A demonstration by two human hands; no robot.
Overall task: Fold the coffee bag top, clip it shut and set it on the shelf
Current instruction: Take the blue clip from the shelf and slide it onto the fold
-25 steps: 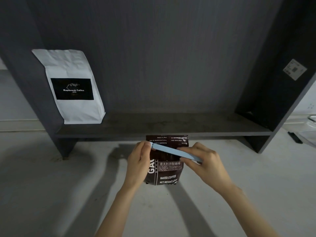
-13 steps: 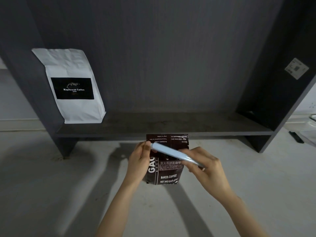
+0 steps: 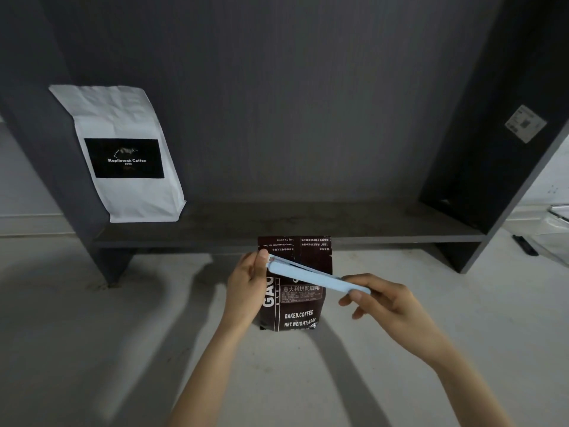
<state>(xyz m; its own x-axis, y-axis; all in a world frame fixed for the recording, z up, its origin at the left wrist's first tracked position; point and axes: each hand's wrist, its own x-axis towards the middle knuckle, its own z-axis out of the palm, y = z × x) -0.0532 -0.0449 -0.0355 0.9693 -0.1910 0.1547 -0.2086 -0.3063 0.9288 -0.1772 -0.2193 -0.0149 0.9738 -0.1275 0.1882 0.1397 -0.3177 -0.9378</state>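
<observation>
Brown bag [image 3: 297, 306] upright on the floor before the shelf [image 3: 308, 224], top folded over, blue clip [image 3: 314, 277] slanting across the fold.
Left hand [image 3: 248, 291] grips the bag's left edge, thumb at the clip's upper end; right hand [image 3: 388, 306] pinches the clip's lower end; white bag [image 3: 126, 152] stands at the shelf's left end, well apart; a label [image 3: 525, 123] sits on the right side panel; dark item [image 3: 525, 245] on the floor at far right.
</observation>
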